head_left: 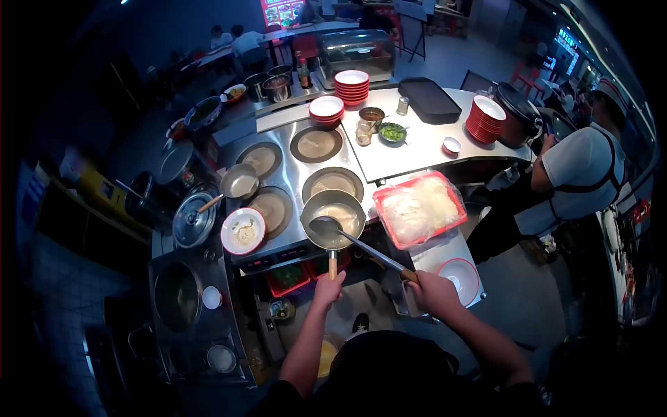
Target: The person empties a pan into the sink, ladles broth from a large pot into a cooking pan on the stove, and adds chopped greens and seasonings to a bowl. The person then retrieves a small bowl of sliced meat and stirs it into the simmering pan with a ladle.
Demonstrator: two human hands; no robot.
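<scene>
My left hand point(329, 288) is closed around the wooden handle of a saucepan point(306, 215), which sits at the front right burner of the steel cooktop point(286, 164). Pale liquid point(342, 214) shows inside the pan. In my right hand point(438, 295) is the wooden grip of a long-handled ladle point(379, 256); its dark bowl rests in the saucepan. To the left, a smaller saucepan point(240, 182) with a wooden handle stands between burners. A red-rimmed white bowl point(243, 231) with some food in it sits at the cooktop's front left corner.
Right of the cooktop lies a red tray point(399, 236) of pale noodle-like food under plastic. Stacks of red bowls point(351, 90) and small pots stand behind. An empty-looking bowl point(460, 278) is near my right hand. A co-worker point(580, 170) stands at the right.
</scene>
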